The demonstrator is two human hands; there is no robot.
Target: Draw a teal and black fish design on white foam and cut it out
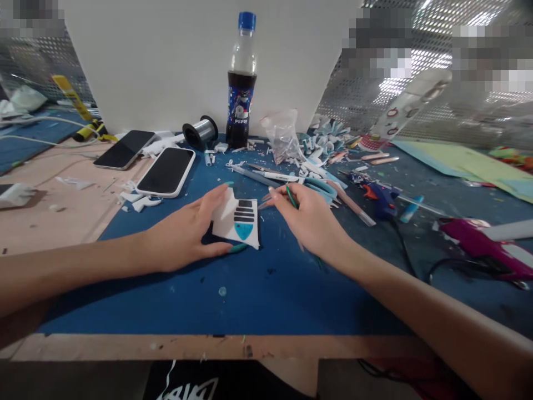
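My left hand (187, 230) rests on the blue mat (250, 289) and pinches a small white paper piece (239, 219) with black bars and a light blue shield shape, thumb under one edge and fingers on top. My right hand (310, 216) is just to the right of it, fingers curled round a thin green stick (291, 197), perhaps tweezers or a pen, whose tip points toward the paper.
Two phones (166, 171) lie face up at the left. A Pepsi bottle (241, 83) and a wire spool (200, 132) stand at the back by a white board. Scissors (316, 186), pens, paper scraps, a plastic bag (283, 136) and glue guns (478, 241) crowd the right side.
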